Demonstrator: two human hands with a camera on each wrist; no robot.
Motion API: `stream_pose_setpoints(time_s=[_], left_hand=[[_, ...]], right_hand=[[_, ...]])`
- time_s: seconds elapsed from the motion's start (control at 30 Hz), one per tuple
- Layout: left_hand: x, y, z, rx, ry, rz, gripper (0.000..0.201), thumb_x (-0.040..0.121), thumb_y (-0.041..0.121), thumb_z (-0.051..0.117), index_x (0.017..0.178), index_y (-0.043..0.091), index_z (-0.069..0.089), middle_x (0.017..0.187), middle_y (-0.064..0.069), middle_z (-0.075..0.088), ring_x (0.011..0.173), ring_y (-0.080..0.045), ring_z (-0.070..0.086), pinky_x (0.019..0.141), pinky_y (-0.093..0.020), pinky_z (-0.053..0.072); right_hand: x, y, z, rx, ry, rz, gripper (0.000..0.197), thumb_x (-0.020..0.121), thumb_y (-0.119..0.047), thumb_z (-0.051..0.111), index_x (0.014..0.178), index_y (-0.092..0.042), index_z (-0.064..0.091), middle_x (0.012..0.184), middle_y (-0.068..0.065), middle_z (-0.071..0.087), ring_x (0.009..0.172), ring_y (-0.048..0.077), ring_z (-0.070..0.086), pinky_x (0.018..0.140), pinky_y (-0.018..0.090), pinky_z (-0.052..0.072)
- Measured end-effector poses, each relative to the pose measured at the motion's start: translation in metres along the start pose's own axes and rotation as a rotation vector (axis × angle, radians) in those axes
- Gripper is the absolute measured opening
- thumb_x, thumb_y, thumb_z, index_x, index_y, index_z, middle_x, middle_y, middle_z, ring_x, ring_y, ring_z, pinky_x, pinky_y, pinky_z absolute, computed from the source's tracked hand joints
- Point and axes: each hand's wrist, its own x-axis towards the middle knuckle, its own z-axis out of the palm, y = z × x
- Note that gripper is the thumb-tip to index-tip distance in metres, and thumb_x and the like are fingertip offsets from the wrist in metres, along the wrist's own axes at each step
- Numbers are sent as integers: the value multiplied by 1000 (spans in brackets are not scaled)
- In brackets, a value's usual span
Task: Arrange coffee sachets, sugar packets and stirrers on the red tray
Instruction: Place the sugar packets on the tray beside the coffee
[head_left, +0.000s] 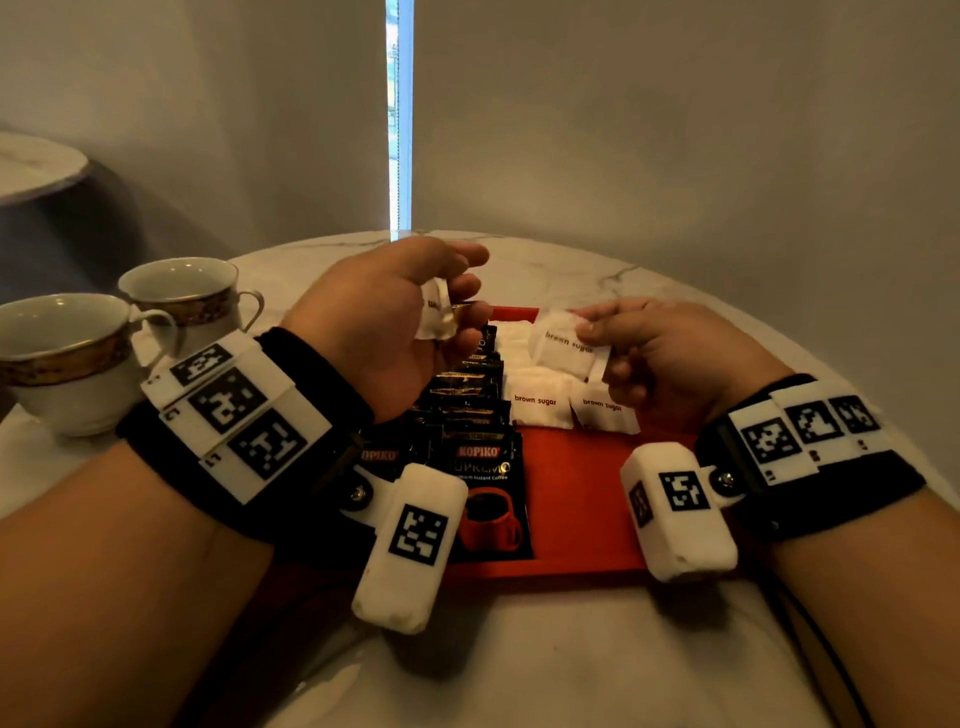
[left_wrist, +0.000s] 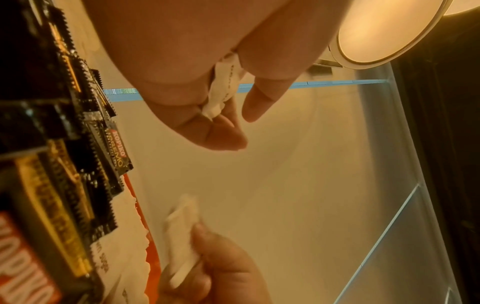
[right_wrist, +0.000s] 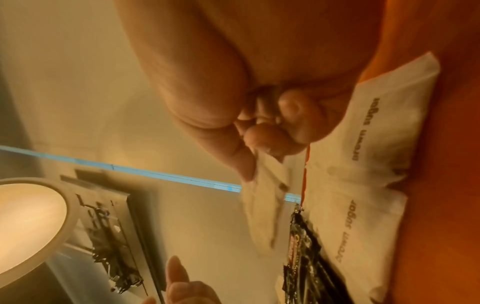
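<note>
Nearest the person, on the marble desk (head_left: 519, 665), the red tray (head_left: 582, 499) carries a row of black coffee sachets (head_left: 483, 493) overlapping away from the viewer, with white sugar packets (head_left: 535, 402) lying flat just beside them on the right. Above these, the right hand (head_left: 670, 353) pinches another sugar packet (head_left: 569, 345) by its edge between thumb and curled fingers (head_left: 618, 371), held over the far part of the sugar group. A little farther, the left hand (head_left: 384, 322) has its fingers curled round a crumpled white packet (head_left: 435, 312) above the coffee row. No stirrers show. To set this one well, lower it flat, print up, touching its neighbours so the rows line up, and release only once it rests; keep the left hand clear of the sachets. Beyond, at left, stand two cups (head_left: 130, 332).
</note>
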Motion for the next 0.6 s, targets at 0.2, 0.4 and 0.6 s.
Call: stream_pose_setpoints(time_s=[0.2,0.4,0.6], left_hand=[[-2,3,0,-2,7,-6,24,99,12,47,109,10,70,81,-1,57,61,-12,61,48,-22,49],[-2,3,0,-35,12,-21,29,97,7,42,110,10,68,90,-6,57,64,-15,63,50,-23,51],[-4,5,9,-216,90,-14,16,98,0,34,100,6,49,104,-14,53,66,-28,76,55,-31,61]], right_hand=[[-6,1,3,-217,-135,139,17,89,4,62,104,0,69,89,22,61,48,11,45,40,22,33],[-4,-1,2,-341,-155,181,16,90,-1,65,104,-2,72,75,13,64,49,11,50,43,22,39],[-4,0,4,-356,-165,163,16,90,1,64,104,-1,73,65,10,62,46,12,52,46,25,40]])
